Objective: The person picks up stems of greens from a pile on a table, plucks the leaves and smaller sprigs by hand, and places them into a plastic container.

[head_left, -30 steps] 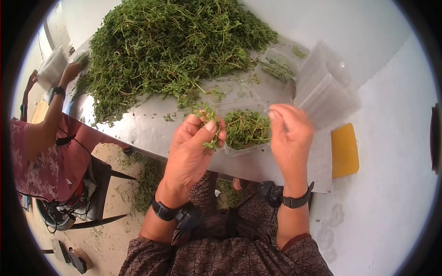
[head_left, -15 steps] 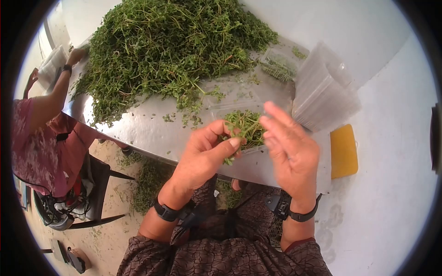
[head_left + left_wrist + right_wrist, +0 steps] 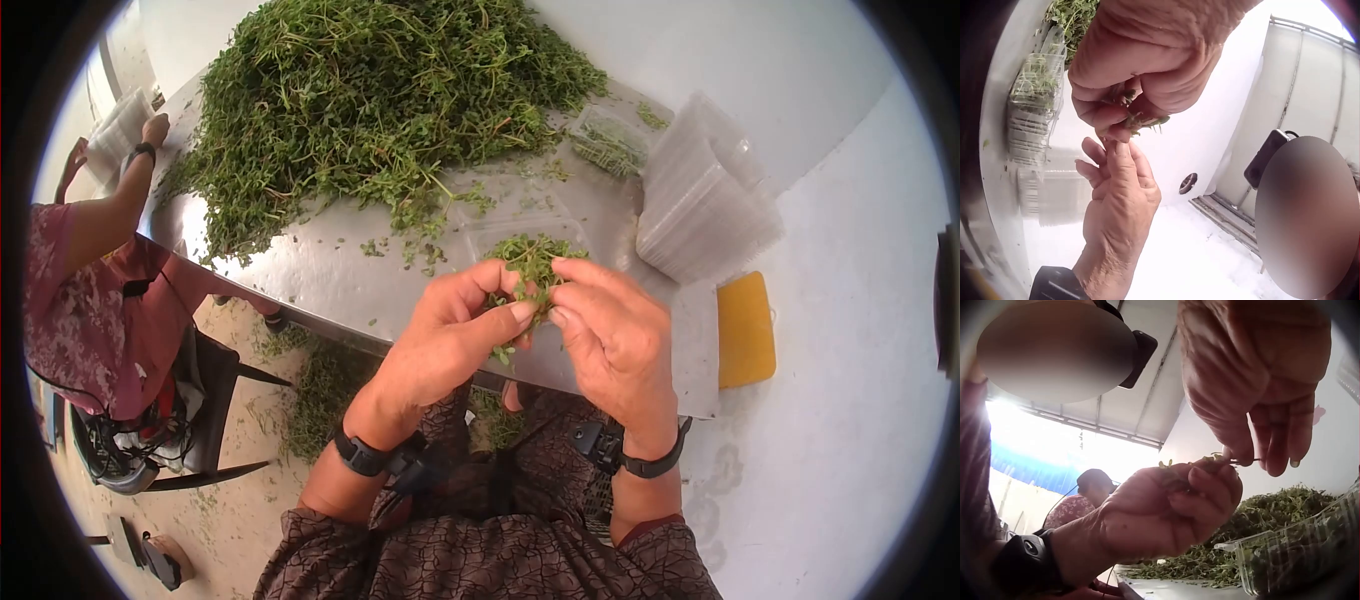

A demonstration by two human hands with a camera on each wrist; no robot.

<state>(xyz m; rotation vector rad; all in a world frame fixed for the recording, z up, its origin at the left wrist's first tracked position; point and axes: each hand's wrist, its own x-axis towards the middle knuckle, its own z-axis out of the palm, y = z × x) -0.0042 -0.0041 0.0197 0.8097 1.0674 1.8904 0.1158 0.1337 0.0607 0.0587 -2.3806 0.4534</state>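
Left hand [image 3: 445, 335]: fingers curled round a herb sprig [image 3: 520, 275], thumb pressed on it. Right hand [image 3: 615, 345]: fingertips pinch the sprig's stem end. Sprig sits between both hands, above the clear tray [image 3: 500, 235] on the tabletop [image 3: 320, 270].

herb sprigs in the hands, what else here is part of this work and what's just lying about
In the work:
herb sprigs, pinched by left hand and right hand
clear tub part-filled with herbs
herb pile

Lying about:
stack of empty tubs
yellow pad
steel table
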